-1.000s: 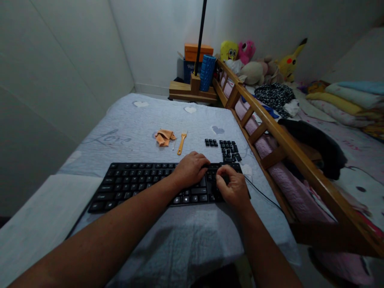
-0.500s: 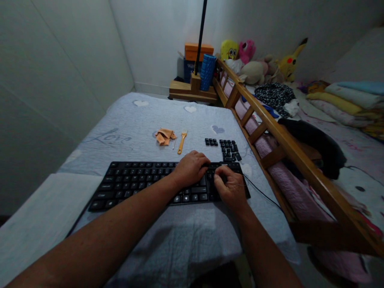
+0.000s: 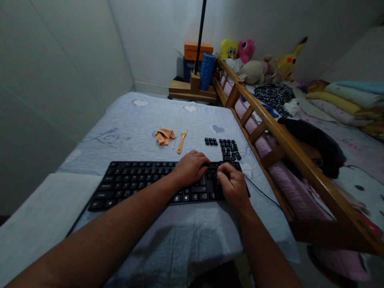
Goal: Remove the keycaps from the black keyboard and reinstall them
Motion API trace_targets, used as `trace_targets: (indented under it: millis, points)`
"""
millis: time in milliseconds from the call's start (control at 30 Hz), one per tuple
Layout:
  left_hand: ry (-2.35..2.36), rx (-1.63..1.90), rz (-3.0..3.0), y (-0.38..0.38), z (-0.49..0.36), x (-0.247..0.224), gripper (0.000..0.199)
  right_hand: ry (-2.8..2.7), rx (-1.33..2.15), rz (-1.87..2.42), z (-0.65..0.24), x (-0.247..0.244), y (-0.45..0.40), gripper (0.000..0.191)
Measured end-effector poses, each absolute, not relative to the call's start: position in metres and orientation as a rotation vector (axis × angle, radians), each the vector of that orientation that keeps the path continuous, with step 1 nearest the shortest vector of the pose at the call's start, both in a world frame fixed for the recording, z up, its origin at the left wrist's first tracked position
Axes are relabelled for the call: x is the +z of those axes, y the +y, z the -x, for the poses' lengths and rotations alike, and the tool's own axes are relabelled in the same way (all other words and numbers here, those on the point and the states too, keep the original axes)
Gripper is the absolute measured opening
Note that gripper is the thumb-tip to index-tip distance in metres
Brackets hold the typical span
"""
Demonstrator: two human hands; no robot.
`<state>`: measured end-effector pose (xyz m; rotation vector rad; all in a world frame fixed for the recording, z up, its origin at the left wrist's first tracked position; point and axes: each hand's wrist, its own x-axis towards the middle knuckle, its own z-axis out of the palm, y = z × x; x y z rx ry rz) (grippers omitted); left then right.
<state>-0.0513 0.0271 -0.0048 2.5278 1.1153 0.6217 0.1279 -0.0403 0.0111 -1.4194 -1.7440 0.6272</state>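
A black keyboard (image 3: 132, 184) lies crosswise on the bedspread, with the keycaps gone from part of its right end. My left hand (image 3: 192, 167) rests over its right half, fingers bent down against it near the back edge. Over the right end is my right hand (image 3: 232, 183), thumb and forefinger pinched together; whatever they hold is too small to make out. Behind the keyboard, several loose black keycaps (image 3: 228, 149) lie in rows, beside a smaller group of keycaps (image 3: 211, 141).
A yellow-handled brush (image 3: 181, 143), a cotton swab (image 3: 174, 144) and an orange cloth (image 3: 164, 136) lie behind the keyboard. Its cable (image 3: 264, 190) runs right toward a wooden bed rail (image 3: 270, 132). Plush toys (image 3: 255, 72) and folded bedding (image 3: 351, 100) are beyond the rail.
My right hand has shifted slightly to the right over the keyboard's right end, still pinched. My left hand stays where it was.
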Motion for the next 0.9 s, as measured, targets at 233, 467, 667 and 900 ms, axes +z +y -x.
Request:
trace_targets:
  millis: [233,467,667,900]
  points:
    - [1.113,0.621,-2.535,0.028,0.051,-0.006,0.02,-1.649,0.687,1.47,-0.127,0.011,-0.035,0.015]
    - [1.119,0.596,-2.542,0.027,0.051,-0.004,0.02,-1.707,0.683,1.465,-0.123,0.016,-0.024,0.015]
    - [1.11,0.603,-2.535,0.028,0.051,-0.006,0.02,-1.737,0.756,1.528,-0.12,0.022,-0.015,0.014]
    - [1.103,0.603,-2.537,0.028,0.051,-0.005,0.018,-1.798,0.833,1.538,-0.119,0.027,-0.009,0.014]
